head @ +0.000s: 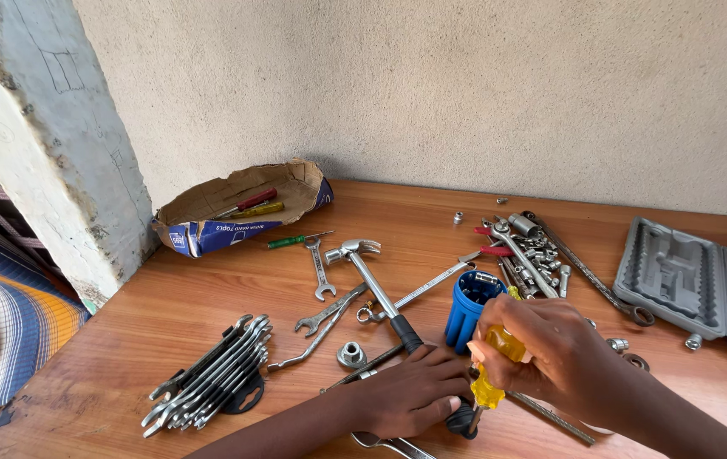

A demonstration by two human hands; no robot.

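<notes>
My right hand (550,353) grips a screwdriver with a clear yellow handle (495,365), held upright with its tip down on a small black part (463,419). My left hand (410,391) lies on the wooden table (168,306) and steadies that black part with its fingers. A blue socket holder (468,308) stands just behind my hands. A claw hammer with a black grip (376,285) lies with its handle end touching my left hand.
A rack of spanners (210,374) lies at the front left, loose spanners (322,280) and a nut (351,354) mid-table. A pile of sockets and wrenches (529,251) sits behind. A grey tool case (699,285) lies right. A torn cardboard box (240,208) holds screwdrivers by the wall.
</notes>
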